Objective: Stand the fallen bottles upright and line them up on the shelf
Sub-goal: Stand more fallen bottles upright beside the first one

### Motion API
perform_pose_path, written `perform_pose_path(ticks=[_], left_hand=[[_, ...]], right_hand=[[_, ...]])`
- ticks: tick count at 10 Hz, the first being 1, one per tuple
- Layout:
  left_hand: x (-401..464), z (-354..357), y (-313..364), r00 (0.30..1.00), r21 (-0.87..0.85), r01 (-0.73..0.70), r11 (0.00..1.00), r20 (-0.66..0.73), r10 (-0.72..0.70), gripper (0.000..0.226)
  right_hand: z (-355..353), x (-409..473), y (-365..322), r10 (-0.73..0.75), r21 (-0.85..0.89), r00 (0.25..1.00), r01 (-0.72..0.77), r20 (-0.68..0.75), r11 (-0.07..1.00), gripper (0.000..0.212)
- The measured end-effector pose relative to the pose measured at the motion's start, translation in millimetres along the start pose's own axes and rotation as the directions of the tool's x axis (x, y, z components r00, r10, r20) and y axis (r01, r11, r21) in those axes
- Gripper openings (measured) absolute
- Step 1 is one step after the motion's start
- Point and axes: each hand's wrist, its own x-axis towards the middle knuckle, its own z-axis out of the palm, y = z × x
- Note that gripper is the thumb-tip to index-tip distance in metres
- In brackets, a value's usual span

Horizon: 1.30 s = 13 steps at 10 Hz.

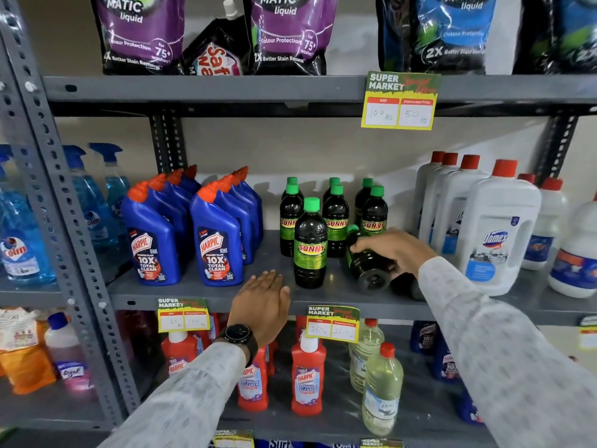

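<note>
My right hand [392,250] wraps the fallen dark glossy plastic bottle [368,266] lying on the grey metal shelf [200,291], beside upright green-capped bottles [310,244]. My left hand [263,305] rests flat, fingers spread.

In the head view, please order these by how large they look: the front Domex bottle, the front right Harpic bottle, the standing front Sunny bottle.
1. Front Domex bottle, clearly largest.
2. Front right Harpic bottle.
3. Standing front Sunny bottle, similar in height to the Harpic but much narrower.
All three stand near the shelf's front edge, so nearness hardly distorts this.
</note>
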Motion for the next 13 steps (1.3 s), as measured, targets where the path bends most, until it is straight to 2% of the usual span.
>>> perform_pose_path(ticks=[1,2,3,4,6,8,9,10,11,13], left_hand=[[0,1,0,1.0,-0.003,0.003,1.0,-0.015,-0.003,0.07],[0,1,0,1.0,-0.009,-0.001,1.0,-0.02,0.001,0.073],[0,1,0,1.0,-0.011,0.003,1.0,-0.021,-0.004,0.074],[1,0,0,1.0,0.006,-0.001,1.0,-0.021,0.002,0.073],[1,3,-1,1.0,0.001,0.004,1.0,-0.029,-0.004,0.07],[3,5,-2,0.998,-0.007,-0.002,1.0,-0.059,0.002,0.066],[3,5,-2,0.999,0.002,-0.002,1.0,-0.05,0.002,0.067],[4,6,-2,0.999,0.007,-0.002,1.0,-0.052,0.002,0.067],[3,7,-2,0.998,0.014,-0.001,1.0,-0.056,0.002,0.068],[3,8,-3,0.998,0.016,-0.001,1.0,-0.055,0.002,0.068]], right_hand=[[-7,-11,-5,-0.137,0.166,0.985,0.154,-0.108,0.974,0.032],[5,-14,2,-0.261,0.184,0.918,0.324,-0.299,0.928,0.045],[27,-13,20,-0.319,0.117,0.849,0.399,-0.421,0.909,0.061],[44,-12,30,-0.358,0.062,0.806,0.435,-0.471,0.898,0.064],[59,-3,45,-0.36,0.002,0.793,0.415,-0.491,0.91,0.067],[68,-1,56,-0.374,0.062,0.784,0.461,-0.495,0.885,0.071],[65,6,64,-0.389,0.172,0.831,0.484,-0.398,0.858,0.081],[60,13,69,-0.383,0.256,0.88,0.453,-0.28,0.854,0.075],[61,13,69,-0.388,0.214,0.875,0.455,-0.291,0.865,0.06],[65,11,69,-0.417,0.181,0.832,0.503,-0.365,0.845,0.07]])
